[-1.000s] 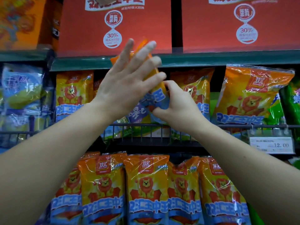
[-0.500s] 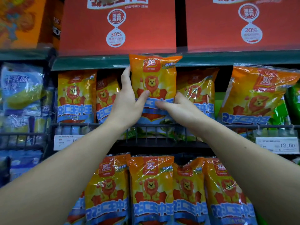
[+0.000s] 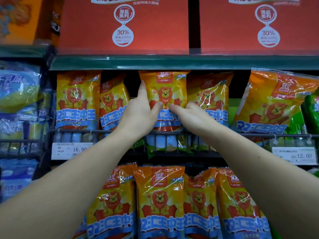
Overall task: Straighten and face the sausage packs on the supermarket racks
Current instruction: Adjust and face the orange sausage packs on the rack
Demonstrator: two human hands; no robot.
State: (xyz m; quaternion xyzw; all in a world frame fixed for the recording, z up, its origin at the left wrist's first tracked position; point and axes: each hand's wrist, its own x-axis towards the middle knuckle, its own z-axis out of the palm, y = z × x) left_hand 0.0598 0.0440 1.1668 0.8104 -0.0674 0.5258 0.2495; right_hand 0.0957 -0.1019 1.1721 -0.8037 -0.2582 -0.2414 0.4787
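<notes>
- At the middle rack of a supermarket sausage aisle, a person's left hand (image 3: 139,116) and right hand (image 3: 191,116) hold one orange lion-print sausage pack (image 3: 165,83) between them. The thumbs nearly meet on its front, the left forefinger runs up its left edge, and the right fingers curl round its right side.
- The held pack stands upright and faces out, its top just under the green shelf edge (image 3: 172,62) and its foot behind the wire rail (image 3: 241,135).
- Just beside it, the left neighbour pack (image 3: 112,104) leans and sits partly turned, while the right neighbour pack (image 3: 210,94) faces forward, close against the right hand.
- Further right, a larger pack (image 3: 272,104) tilts over the rail above a 12.00 price tag (image 3: 295,155). At far left, another pack (image 3: 76,100) stands square above a 16.90 price tag (image 3: 72,150).
- Seating this one pack in line appears to be the step in hand, and it looks nearly done.
- The next move likely calls for a gentle release so the pack does not tip, then attention to the leaning left neighbour and the tilted larger pack.
- Below, a lower row of packs (image 3: 160,200) hangs crowded and overlapping, while red cartons (image 3: 124,25) sit on the shelf above.
</notes>
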